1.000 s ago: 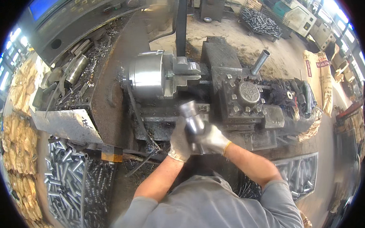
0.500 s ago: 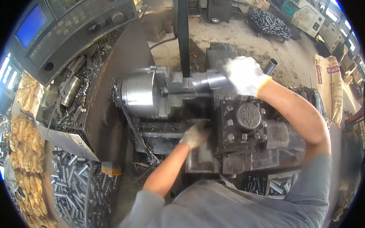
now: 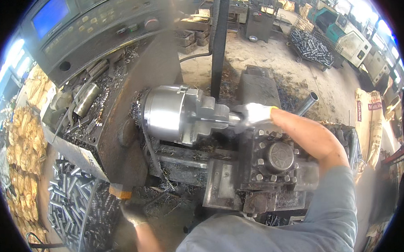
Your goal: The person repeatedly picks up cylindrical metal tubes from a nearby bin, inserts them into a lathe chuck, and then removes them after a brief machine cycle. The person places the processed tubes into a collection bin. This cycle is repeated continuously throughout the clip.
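Observation:
My right hand (image 3: pixel 254 114), in a white glove with a yellow cuff, is closed around the outer end of a short shiny metal tube (image 3: pixel 234 118). The tube's other end meets the stepped jaws of a lathe chuck (image 3: pixel 165 110); how deep it sits in them is hidden. Just below that hand is the square tool post (image 3: pixel 279 157) with its bolts and round cap. Down at the lower left, my gloved left hand (image 3: pixel 134 215) hangs below an orange-brown block (image 3: pixel 120 191), beside a bin of cut metal tubes (image 3: pixel 72 194). Its fingers are blurred.
A control panel with a blue screen (image 3: pixel 50 16) stands at upper left, above a chip-strewn ledge (image 3: pixel 106 92). A dark upright post (image 3: pixel 219 48) rises behind the chuck. Another tube (image 3: pixel 306 104) slants up beyond my right forearm. Stacked sacks (image 3: pixel 26 151) line the left.
My left hand has left the lathe carriage and dropped toward the lower left, near the bin. My right hand has come closer to the chuck with the metal tube. The whole view has shifted.

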`<state>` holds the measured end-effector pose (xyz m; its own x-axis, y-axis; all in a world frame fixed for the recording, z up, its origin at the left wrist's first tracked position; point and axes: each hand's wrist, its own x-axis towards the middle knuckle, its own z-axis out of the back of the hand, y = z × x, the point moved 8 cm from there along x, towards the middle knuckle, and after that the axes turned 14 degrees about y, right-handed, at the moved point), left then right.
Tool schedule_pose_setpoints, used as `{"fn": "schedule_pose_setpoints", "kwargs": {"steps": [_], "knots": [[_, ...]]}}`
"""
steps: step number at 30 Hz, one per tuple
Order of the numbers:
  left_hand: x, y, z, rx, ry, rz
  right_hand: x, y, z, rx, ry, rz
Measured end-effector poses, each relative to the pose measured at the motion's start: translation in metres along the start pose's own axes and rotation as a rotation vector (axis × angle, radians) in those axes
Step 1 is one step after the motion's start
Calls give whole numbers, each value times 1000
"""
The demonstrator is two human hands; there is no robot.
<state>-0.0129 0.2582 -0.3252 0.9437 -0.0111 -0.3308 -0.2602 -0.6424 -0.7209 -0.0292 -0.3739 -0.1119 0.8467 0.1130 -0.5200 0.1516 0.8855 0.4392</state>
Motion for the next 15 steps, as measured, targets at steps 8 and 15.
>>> {"fn": "schedule_pose_setpoints", "kwargs": {"steps": [8,15], "knots": [[29,-35,38,-117,207,300,27,10,-12,-9,128,-129],[38,-59,54,535,52,-74,-38,39,21,-204,-210,-213]]}}
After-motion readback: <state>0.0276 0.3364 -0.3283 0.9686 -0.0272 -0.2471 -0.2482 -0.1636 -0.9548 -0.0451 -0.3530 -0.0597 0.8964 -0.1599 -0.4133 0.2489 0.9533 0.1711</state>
